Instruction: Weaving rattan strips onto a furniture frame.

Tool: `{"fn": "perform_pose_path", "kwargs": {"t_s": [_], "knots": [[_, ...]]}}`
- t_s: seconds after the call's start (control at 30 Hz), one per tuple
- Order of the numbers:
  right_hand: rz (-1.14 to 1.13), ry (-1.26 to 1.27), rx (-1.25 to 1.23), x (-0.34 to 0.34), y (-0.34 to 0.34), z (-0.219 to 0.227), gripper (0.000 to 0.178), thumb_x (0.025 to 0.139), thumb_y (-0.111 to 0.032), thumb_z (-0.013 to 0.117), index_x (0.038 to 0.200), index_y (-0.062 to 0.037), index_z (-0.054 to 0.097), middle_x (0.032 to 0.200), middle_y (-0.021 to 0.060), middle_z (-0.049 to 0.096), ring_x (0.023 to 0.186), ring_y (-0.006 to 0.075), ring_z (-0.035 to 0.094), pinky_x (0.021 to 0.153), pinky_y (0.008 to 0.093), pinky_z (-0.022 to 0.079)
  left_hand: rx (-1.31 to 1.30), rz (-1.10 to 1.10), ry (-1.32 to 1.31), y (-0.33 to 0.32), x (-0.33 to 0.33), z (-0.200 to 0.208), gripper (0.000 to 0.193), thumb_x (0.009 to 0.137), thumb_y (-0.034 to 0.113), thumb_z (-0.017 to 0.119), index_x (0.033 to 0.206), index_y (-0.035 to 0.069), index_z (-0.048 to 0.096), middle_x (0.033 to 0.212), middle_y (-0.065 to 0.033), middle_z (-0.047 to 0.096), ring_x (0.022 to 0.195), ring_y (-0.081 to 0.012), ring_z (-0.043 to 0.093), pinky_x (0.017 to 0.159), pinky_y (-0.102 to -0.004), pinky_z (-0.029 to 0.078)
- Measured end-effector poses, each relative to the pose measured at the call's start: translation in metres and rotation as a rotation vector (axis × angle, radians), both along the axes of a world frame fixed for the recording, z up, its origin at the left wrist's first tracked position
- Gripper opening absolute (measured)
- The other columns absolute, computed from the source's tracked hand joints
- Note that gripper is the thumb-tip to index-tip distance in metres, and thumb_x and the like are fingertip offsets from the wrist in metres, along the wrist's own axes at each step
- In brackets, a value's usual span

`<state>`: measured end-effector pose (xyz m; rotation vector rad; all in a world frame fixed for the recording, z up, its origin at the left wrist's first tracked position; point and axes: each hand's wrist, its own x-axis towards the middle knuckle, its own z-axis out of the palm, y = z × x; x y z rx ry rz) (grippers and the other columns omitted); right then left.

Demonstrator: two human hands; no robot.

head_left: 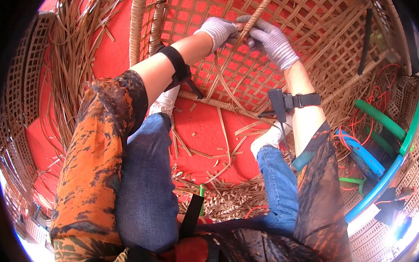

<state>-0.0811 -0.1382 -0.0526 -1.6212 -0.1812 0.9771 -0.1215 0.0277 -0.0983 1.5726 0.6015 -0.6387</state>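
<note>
Red floor matting [204, 135], strewn with cane offcuts, is lying beneath a woven lattice panel [281, 54]. A thick cane rod [257, 16] is being gripped by the gloved left hand [219, 31] and gloved right hand [271, 41], both closed upon it against the panel. The rod is judged light, stiff yet springy, best held near the weave.

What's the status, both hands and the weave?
Left hand and right hand, gloved, both pinching a cane strand. Woven cane panel upright against them, part woven. Loose strips litter the red floor.
</note>
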Motion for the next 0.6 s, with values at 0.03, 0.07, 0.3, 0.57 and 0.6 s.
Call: {"fn": "perform_pose_path", "kwargs": {"t_s": [0.03, 0.07, 0.3, 0.57, 0.6], "knots": [[0.001, 0.002, 0.002, 0.001, 0.001, 0.001, 0.031, 0.092, -0.011, 0.048, 0.121, -0.012, 0.058, 0.086, -0.0041, 0.06, 0.065, 0.0032, 0.053, 0.061, 0.0204, 0.048, 0.002, 0.001, 0.002, 0.002, 0.001, 0.001, 0.039, 0.088, 0.043, 0.059, 0.074, 0.007, 0.063, 0.056, -0.0015, 0.049, 0.046, -0.0136, 0.044, 0.047, -0.0315, 0.039], [0.091, -0.073, -0.151, 0.005, 0.001, 0.002, 0.028, 0.092, -0.012, 0.048, 0.117, -0.0108, 0.06, 0.084, -0.0018, 0.061, 0.065, 0.0064, 0.055, 0.062, 0.0233, 0.049, -0.012, -0.025, 0.053, 0.001, 0.004, 0.0, 0.028, 0.089, 0.034, 0.058, 0.081, 0.008, 0.065, 0.062, -0.001, 0.055, 0.05, -0.0118, 0.048, 0.047, -0.029, 0.039], [0.409, -0.768, -0.622, -0.041, -0.029, 0.048, 0.029, 0.091, -0.031, 0.045, 0.092, -0.0063, 0.06, 0.085, 0.0205, 0.061, 0.082, 0.0393, 0.059, 0.072, 0.0466, 0.048, 0.113, -0.401, -0.355, -0.009, 0.002, 0.008, 0.022, 0.086, 0.022, 0.049, 0.081, 0.01, 0.066, 0.069, -0.0056, 0.062, 0.062, -0.0176, 0.056, 0.06, -0.0332, 0.048], [0.497, -0.145, -0.757, -0.19, -0.246, 0.1, 0.026, 0.09, -0.025, 0.054, 0.077, -0.002, 0.053, 0.069, 0.0167, 0.049, 0.064, 0.0317, 0.05, 0.062, 0.0393, 0.042, -0.275, -0.028, -0.162, 0.004, -0.015, 0.018, 0.023, 0.085, 0.016, 0.065, 0.103, 0.001, 0.065, 0.081, -0.0056, 0.067, 0.072, -0.0114, 0.061, 0.067, -0.0265, 0.051], [0.514, -0.022, -0.852, -0.215, -0.289, 0.109, 0.031, 0.09, -0.028, 0.052, 0.075, -0.0014, 0.053, 0.071, 0.0184, 0.051, 0.067, 0.034, 0.053, 0.064, 0.0417, 0.043, -0.283, 0.0, -0.175, -0.006, -0.012, 0.012, 0.022, 0.086, 0.017, 0.065, 0.103, 0.002, 0.064, 0.08, -0.0055, 0.066, 0.068, -0.0108, 0.061, 0.063, -0.0259, 0.051]]}}
